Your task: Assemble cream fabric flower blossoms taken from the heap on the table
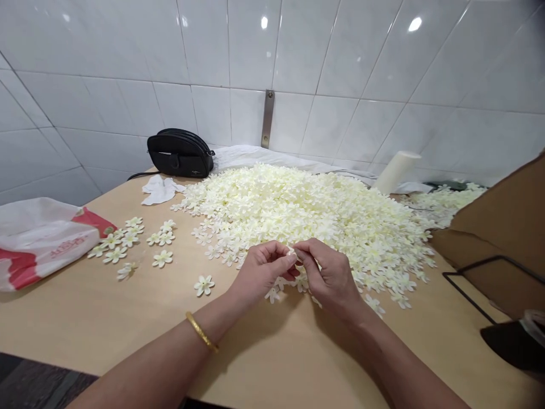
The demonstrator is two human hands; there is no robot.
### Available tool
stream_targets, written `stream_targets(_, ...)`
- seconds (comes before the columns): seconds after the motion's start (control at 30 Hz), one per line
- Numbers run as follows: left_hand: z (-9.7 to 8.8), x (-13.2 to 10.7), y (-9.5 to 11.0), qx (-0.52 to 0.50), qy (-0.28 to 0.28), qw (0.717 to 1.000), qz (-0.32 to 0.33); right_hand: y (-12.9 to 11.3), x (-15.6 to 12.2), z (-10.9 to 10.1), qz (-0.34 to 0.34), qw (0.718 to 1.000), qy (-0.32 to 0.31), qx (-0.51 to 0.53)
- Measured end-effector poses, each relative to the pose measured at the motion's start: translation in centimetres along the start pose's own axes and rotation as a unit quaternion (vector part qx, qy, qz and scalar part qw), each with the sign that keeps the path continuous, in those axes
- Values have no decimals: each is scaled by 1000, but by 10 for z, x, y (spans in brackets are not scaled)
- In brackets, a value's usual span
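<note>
Item 1, far left: red and white plastic bag (38, 241), lying flat on the wooden table (272, 352).

Item 2: sorted flowers (128, 241), a small scatter of single cream blooms laid out flat and apart between the bag and the heap, plus one loose flower (204, 284) near my left wrist. By my reckoning this is the finished lot, and it is small.

Item 3, rear: white cloth (160, 190) and black pouch (180, 153) against the tiled wall.

Item 4, centre: flower heap (306, 213), a broad mound of cream fabric blooms, touching and overlapping. I judge nearly all the work remains here.

Item 5: my left hand (260, 270), gold bangle (201, 332) on the wrist, forearm coming in from lower left, fingers curled, thumb and forefinger pressed together.

Item 6: my right hand (327, 275), forearm from lower right, fingers bent inward to meet the left. Both pinch one small white piece (293, 254) at the heap's near edge; it is probably a bloom being pulled apart, though my fingertips hide most of it.

Item 7, right: white roll (395, 171), tilted; cardboard box (502, 238); black wire frame (489, 284).
</note>
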State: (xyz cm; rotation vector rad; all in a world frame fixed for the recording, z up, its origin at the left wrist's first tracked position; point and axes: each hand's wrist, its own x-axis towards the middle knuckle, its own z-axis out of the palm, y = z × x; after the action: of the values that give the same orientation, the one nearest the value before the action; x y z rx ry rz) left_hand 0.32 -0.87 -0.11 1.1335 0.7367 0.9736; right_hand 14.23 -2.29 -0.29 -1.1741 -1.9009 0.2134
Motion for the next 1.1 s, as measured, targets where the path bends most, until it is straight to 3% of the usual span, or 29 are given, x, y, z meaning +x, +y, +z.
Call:
stream_targets(0.23, -3, 2, -2, -50, -8, 999, -17, -3, 1, 1, 92, 995, -16, 26)
stream_targets(0.5, -4, 4, -6, -67, 4, 997, -36, -2, -1, 7, 48, 999, 2, -17)
stream_targets(0.7, -4, 4, -4, -71, 20, 996, -45, 2, 4, -2, 158, 980, 5, 124)
stream_targets(0.77, -4, 5, -4, -69, 29, 996, -49, 11, 7, -8, 159, 981, 59, 89)
stream_targets(0.9, -5, 6, -8, -64, 22, 996, -52, 40, 13, -18, 104, 972, 178, -115)
stream_targets(1.0, -5, 7, -10, -53, 15, 997, -44, 57, 16, -20, 63, 961, 161, -218)
stream_targets(1.1, -5, 7, -10, -35, 31, 998, -38, 50, 15, -18, 36, 965, 153, -212)
